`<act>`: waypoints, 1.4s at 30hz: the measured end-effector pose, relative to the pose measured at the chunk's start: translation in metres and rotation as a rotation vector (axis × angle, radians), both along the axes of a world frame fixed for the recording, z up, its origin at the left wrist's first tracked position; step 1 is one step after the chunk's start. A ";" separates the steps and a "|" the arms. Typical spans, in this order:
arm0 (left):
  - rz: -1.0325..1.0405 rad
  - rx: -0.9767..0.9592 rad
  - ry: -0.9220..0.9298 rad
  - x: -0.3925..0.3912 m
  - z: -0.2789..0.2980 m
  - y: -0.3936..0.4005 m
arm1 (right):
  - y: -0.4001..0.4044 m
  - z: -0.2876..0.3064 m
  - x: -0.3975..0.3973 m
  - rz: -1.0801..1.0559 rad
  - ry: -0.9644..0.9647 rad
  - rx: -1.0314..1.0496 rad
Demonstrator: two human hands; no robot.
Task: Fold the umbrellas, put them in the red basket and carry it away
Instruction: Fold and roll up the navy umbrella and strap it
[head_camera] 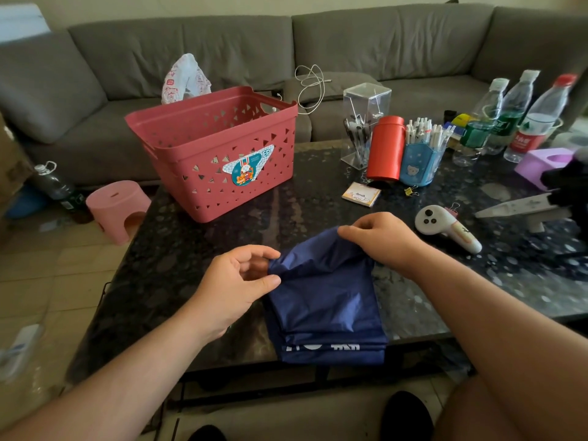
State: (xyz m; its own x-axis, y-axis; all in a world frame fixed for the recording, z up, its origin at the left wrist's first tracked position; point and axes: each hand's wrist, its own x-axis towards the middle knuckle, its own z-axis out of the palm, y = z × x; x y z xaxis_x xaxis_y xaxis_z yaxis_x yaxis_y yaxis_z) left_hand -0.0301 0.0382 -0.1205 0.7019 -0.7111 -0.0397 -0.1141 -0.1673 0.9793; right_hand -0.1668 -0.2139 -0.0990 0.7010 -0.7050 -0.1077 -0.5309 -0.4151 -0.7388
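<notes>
So the red basket [219, 154] sits at the far left of the dark speckled table [191, 249], well apart from my hands. My left hand [235, 281] pinches the left top corner of the navy umbrella [321, 300] fabric between thumb and fingers. The umbrella lies flat between my hands, near the table's front edge, white print along its near end. My right hand [381, 240] grips the fabric's right top corner, fingers curled over it. A white controller [445, 229] lies just right of that.
</notes>
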 end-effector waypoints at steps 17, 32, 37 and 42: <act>0.029 -0.010 -0.064 0.001 0.003 0.000 | 0.005 -0.001 -0.002 -0.011 0.021 -0.033; 0.074 -0.177 -0.016 0.006 0.004 -0.013 | 0.009 0.018 -0.015 -0.097 -0.493 0.576; 0.131 -0.220 0.042 0.006 0.009 -0.013 | 0.001 0.018 -0.021 -0.097 -0.487 0.613; 0.147 -0.101 -0.139 0.010 0.013 -0.007 | -0.004 0.023 -0.030 -0.004 -0.353 0.631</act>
State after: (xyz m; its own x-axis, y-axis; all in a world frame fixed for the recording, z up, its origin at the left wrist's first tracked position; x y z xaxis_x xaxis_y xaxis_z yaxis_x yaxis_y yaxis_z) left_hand -0.0204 0.0312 -0.1075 0.7918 -0.5966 0.1312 -0.2312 -0.0939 0.9684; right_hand -0.1968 -0.2181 -0.0756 0.7669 -0.5856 -0.2625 -0.2169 0.1485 -0.9648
